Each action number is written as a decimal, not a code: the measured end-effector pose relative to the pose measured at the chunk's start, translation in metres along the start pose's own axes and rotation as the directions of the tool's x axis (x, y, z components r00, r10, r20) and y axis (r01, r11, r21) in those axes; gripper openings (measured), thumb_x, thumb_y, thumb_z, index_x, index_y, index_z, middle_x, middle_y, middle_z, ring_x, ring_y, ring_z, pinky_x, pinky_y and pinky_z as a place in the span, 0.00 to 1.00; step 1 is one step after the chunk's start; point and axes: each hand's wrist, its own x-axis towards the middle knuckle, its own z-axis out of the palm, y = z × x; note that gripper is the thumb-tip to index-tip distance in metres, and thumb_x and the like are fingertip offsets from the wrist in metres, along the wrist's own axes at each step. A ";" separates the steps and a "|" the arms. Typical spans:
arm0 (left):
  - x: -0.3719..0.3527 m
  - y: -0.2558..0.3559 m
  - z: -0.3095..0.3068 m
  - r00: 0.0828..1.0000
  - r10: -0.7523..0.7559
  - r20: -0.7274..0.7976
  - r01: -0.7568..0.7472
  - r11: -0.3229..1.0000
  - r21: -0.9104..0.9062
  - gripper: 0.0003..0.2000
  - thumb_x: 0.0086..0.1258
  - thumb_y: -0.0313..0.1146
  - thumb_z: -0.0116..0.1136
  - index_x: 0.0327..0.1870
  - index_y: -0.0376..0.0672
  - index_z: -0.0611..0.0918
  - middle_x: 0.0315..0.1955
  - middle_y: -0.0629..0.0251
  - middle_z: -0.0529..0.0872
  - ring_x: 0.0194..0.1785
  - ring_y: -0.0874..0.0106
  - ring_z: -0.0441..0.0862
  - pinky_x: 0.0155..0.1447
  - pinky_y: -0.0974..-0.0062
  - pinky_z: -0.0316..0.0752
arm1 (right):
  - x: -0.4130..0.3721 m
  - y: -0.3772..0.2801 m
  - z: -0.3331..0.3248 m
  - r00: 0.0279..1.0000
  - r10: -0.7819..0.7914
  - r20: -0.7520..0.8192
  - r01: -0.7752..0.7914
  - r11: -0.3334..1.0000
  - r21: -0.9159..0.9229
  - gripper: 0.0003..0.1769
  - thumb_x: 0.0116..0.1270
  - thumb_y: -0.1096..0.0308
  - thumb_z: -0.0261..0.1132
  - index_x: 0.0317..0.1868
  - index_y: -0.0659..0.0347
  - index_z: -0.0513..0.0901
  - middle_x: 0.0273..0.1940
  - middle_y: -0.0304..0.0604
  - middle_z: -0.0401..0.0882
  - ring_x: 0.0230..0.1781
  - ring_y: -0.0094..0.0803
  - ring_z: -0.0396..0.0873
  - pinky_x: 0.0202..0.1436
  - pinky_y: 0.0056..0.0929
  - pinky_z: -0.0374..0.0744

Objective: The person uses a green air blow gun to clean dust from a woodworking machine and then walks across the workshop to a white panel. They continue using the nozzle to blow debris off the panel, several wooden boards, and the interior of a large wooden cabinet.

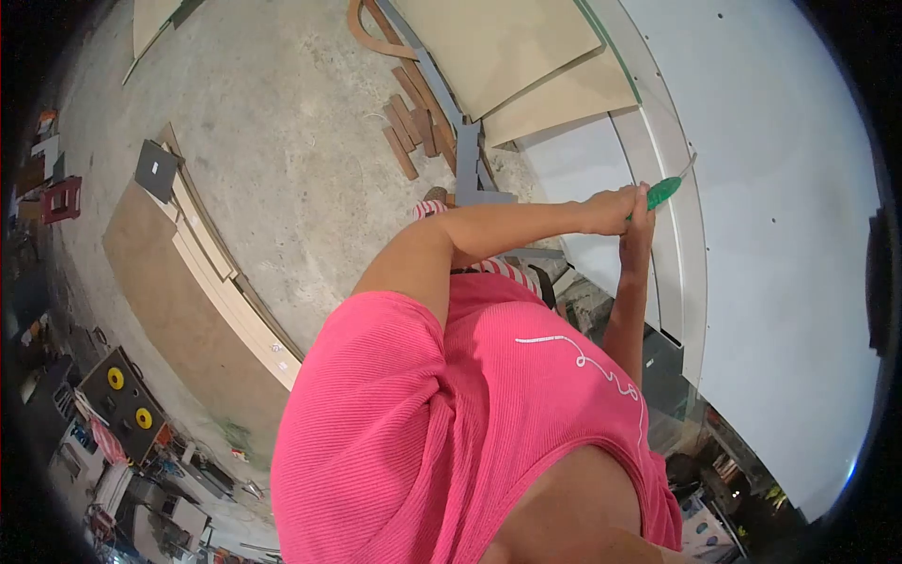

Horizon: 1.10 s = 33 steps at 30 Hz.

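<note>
My right hand [639, 228] is closed around a screwdriver with a green handle [663, 193]. Its thin metal shaft points up and to the right, the tip close over a long white panel [780, 226] near a seam. Pressed against the right hand, my left hand [609, 211] is closed at the back end of the same handle. Small dark screw spots dot the panel along its edge. A narrower pale strip [672, 226] runs under the handle, beside the panel.
Beige boards [507, 56] with a green edge lean at the top. Several brown wood pieces [409, 122] lie on the concrete floor [254, 122]. A large brown board [169, 273] with pale strips is at left. Tools and a dark box with yellow rings [117, 404] clutter the lower left.
</note>
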 end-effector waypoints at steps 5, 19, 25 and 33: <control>0.003 0.003 -0.008 0.990 -0.119 0.075 0.123 0.991 -0.044 0.30 0.58 0.31 0.56 0.62 0.37 0.60 0.50 0.45 0.73 0.47 0.48 0.77 0.48 0.57 0.74 | 0.007 0.009 0.002 0.995 0.008 -0.096 -0.012 0.999 -0.040 0.32 0.68 0.47 0.53 0.58 0.68 0.68 0.47 0.44 0.72 0.48 0.31 0.71 0.53 0.28 0.69; -0.051 -0.006 0.025 0.990 0.005 0.140 -0.004 1.000 -0.010 0.26 0.51 0.30 0.56 0.52 0.30 0.66 0.44 0.44 0.73 0.42 0.47 0.78 0.42 0.54 0.75 | -0.055 0.051 0.010 0.926 0.209 -0.315 -0.155 0.970 0.187 0.37 0.65 0.45 0.58 0.63 0.66 0.64 0.52 0.46 0.72 0.53 0.35 0.72 0.54 0.34 0.71; -0.105 0.002 0.024 0.929 0.063 0.364 -0.043 0.997 -0.064 0.31 0.58 0.30 0.55 0.62 0.32 0.60 0.48 0.40 0.71 0.45 0.45 0.76 0.46 0.54 0.73 | -0.125 0.054 0.059 0.839 0.140 -0.525 -0.039 0.979 0.199 0.34 0.64 0.44 0.59 0.59 0.65 0.67 0.50 0.46 0.73 0.49 0.35 0.74 0.50 0.35 0.74; -0.213 -0.040 0.038 0.879 0.226 0.420 -0.207 0.974 -0.090 0.33 0.59 0.36 0.57 0.64 0.33 0.59 0.56 0.42 0.68 0.50 0.46 0.75 0.50 0.58 0.74 | -0.208 0.099 0.117 0.777 0.389 -0.495 -0.199 0.898 0.393 0.40 0.62 0.41 0.58 0.60 0.69 0.66 0.54 0.48 0.69 0.52 0.38 0.71 0.55 0.34 0.70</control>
